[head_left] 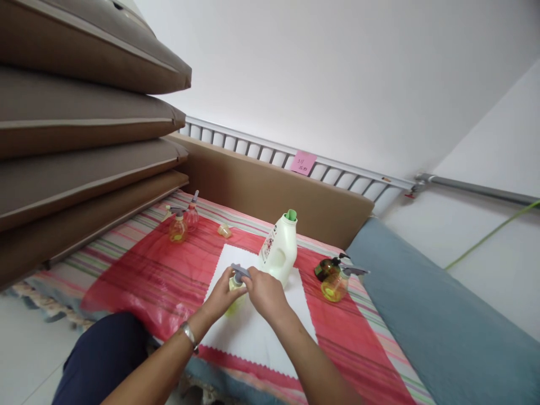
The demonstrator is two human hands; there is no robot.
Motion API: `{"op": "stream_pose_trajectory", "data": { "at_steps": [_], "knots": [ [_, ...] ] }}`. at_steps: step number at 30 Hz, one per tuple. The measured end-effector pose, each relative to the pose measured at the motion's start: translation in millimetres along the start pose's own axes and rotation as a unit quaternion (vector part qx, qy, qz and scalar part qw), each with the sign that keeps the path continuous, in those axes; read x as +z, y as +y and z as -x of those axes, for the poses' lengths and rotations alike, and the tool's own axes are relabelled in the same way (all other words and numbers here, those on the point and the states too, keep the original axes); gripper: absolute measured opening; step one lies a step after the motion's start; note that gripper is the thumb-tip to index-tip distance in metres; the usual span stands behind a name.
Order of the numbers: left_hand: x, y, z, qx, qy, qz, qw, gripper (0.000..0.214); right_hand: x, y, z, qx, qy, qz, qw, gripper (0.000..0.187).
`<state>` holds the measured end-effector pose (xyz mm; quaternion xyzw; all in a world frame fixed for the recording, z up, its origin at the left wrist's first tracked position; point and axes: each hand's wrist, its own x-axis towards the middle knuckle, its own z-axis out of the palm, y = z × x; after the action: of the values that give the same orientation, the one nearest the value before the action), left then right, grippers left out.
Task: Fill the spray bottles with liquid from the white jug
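Observation:
Over the white zigzag-edged sheet (265, 340), a small clear spray bottle (234, 307) with yellow-green liquid is between my hands. My left hand (221, 293) is closed around its neck. The fingers of my right hand (266, 292) pinch the grey spray head (240, 271) on top. My hands partly hide the bottle. Just behind my right hand a large pale-green jug (282, 247) stands upright, with a green spout (291, 215) at its mouth.
Two spray bottles, one yellowish (178, 230) and one pinkish (192, 216), stand left on the red plastic sheet (139, 270); a small translucent cap (225, 230) lies nearby. On the right are a dark pump bottle (323, 270) and another spray bottle (333, 288). Stacked cushions (84, 135) tower left.

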<state>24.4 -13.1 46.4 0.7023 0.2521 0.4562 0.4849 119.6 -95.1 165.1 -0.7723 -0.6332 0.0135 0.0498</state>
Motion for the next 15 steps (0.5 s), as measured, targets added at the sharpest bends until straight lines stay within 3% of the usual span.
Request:
{"op": "stream_pose_trajectory", "data": {
  "at_steps": [4,8,11,15],
  "knots": [
    [0.0,-2,-1,-0.010,0.005,-0.009,1.000,0.022,1,1,-1,-0.002,0.004,-0.002,1.000,0.021],
    [3.6,-7,0,-0.015,0.055,-0.015,0.998,0.038,2,1,-1,-0.006,0.008,-0.002,1.000,0.020],
    [5.6,-13,2,0.003,0.032,-0.006,0.999,0.053,2,1,-1,-0.004,0.013,0.000,1.000,0.020],
    [6.8,-18,4,-0.007,0.004,-0.051,0.999,0.042,-5,0,-1,0.003,0.022,-0.001,1.000,0.022]
  ]
}}
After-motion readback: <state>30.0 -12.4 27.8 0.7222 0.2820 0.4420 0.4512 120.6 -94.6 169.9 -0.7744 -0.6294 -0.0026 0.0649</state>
